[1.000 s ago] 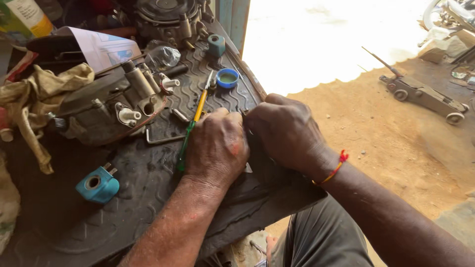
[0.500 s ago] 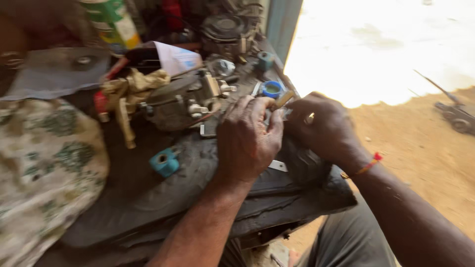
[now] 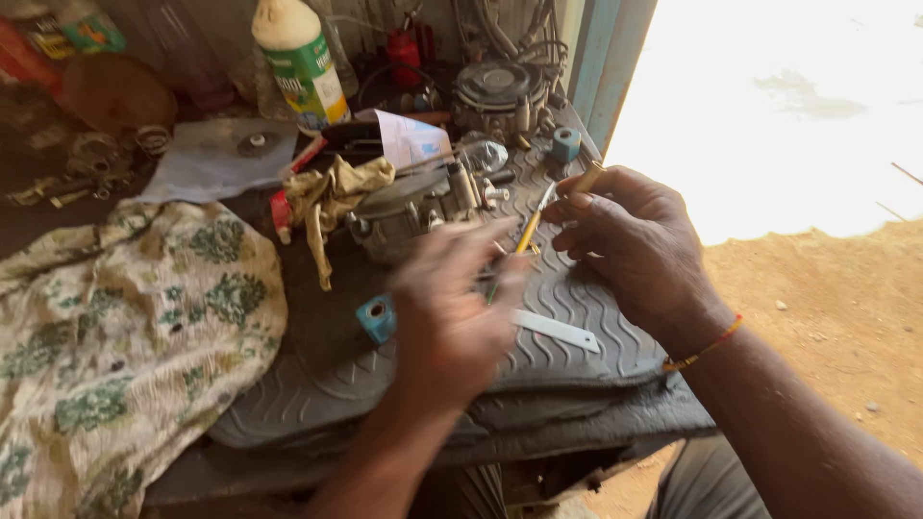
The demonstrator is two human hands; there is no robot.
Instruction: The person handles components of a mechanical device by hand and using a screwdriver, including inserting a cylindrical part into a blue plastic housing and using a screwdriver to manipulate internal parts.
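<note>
- I see a black rubber mat [image 3: 577, 317], matt, with wavy ribs.
- On it lies a carburettor [image 3: 409, 216] of dull grey cast metal.
- The rag [image 3: 332, 197] over it is tan cloth, crumpled and stained.
- The floral cloth [image 3: 125, 327] is thin, matt cotton.
- My right hand [image 3: 639, 245] pinches a small brass-coloured piece [image 3: 588, 178], faintly shiny.
- The bottle [image 3: 303, 62] looks like glossy plastic.
</note>
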